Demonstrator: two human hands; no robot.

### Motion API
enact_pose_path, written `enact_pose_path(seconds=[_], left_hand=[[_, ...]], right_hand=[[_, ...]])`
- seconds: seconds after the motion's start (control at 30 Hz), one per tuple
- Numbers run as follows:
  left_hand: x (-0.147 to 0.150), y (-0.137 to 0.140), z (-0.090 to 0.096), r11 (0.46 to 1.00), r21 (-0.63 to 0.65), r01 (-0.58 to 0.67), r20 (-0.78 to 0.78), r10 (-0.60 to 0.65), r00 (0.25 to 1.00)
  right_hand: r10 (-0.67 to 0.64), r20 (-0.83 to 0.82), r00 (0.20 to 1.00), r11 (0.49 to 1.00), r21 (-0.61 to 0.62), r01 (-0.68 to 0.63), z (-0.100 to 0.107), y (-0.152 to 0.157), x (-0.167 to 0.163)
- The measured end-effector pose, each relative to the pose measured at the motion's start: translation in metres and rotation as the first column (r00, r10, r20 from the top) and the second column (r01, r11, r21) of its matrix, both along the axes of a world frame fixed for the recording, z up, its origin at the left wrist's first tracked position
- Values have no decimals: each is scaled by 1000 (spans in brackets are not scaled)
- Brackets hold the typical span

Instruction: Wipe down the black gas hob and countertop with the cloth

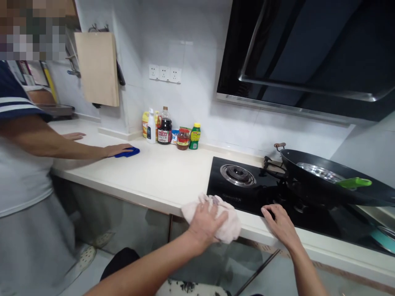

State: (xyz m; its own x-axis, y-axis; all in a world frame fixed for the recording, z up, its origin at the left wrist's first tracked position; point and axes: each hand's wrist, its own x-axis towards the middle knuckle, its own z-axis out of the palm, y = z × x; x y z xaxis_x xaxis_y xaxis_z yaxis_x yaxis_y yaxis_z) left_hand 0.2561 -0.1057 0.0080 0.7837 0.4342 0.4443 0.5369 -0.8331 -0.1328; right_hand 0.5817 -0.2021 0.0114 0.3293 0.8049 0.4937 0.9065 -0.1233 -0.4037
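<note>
The pale cloth [230,228] lies at the stove's [247,197] front left corner, lapping over the counter [160,174] edge, apparently kept there by the left hand's [204,220] spread fingers; whether they pinch it, I cannot tell. At the stove's front, the right hand [279,222] rests, fingers loosely curled, seemingly for support. Left of the stove, a co-worker's hand [116,149] covers a blue cloth [129,152].

The near cloth [231,228] is looking soft, matt and slightly rough against the smooth, pale table [151,174]. On the right, the cooktop [247,197] is gleaming like black glass, the wok [296,170] is showing dark metal, and the far hood [293,53] is reflecting glossily. Far left, the cutting board [97,70] is showing smooth, matt wood; 3 sockets [164,73] are looking plastic.
</note>
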Motion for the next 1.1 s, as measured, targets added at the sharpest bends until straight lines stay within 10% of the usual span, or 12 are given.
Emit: enact_pose_path(seconds=[0.17, 0.3, 0.6, 0.77, 1.1], left_hand=[[43, -18, -9, 985, 141, 96, 114, -112, 987], [22, -5, -15, 966, 219, 139, 154, -175, 973], [-180, 87, -1, 992, 20, -127, 39, 126, 991], [-255, 109, 28, 837, -53, -544, -98, 538, 837], [-223, 106, 43, 795, -193, -575, -81, 571, 817]], right_hand=[[-10, 0, 1000, 1000, 2, 10, -4, 0, 8], [5, -4, 1000, 1000, -11, -5, -5, -1, 11], [17, 6, 1000, 1000, 7, -17, -5, -1, 8], [9, 6, 1000, 1000, 2, -9, -6, -3, 7], [10, 23, 1000, 1000, -17, -10, -9, -2, 10]])
